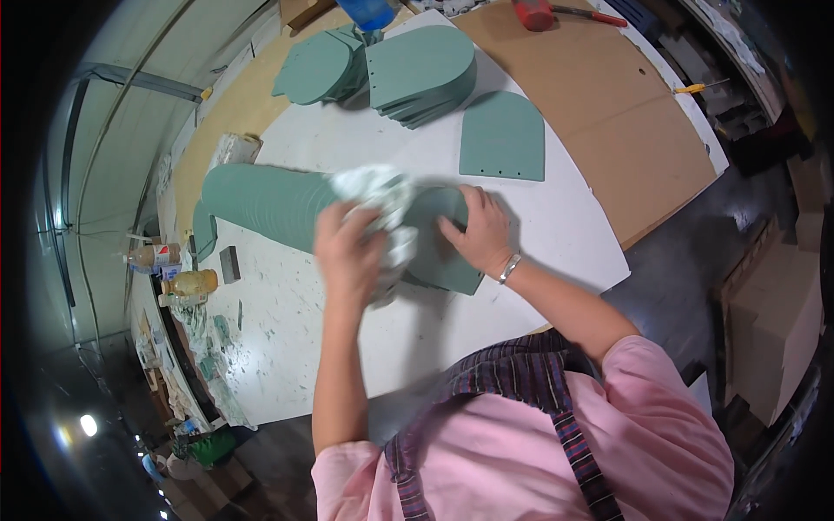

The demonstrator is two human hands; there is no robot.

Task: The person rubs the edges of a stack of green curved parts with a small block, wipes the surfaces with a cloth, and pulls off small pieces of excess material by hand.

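My left hand (pixel 347 256) is closed around a crumpled white cloth (pixel 373 187), both smeared by motion. The cloth is over the left side of a flat green round-ended panel (pixel 452 265), partly covering it. At the panel's right side, my right hand (pixel 484 233) grips it, thumb on its face and fingers toward the far edge. To the left, a long row of overlapping green panels (pixel 269 200) lies fanned out across the white table (pixel 287 321). One single green panel (pixel 502 139) with small holes along its straight edge lies flat beyond my right hand.
Two stacks of green panels, a left stack (pixel 317 65) and a right stack (pixel 421 69), stand at the back. A brown board (pixel 599 113) carries a red tool (pixel 532 13). Bottles (pixel 191 282) and a small dark block (pixel 229 264) are at the left edge. Cardboard boxes (pixel 773 321) stand right.
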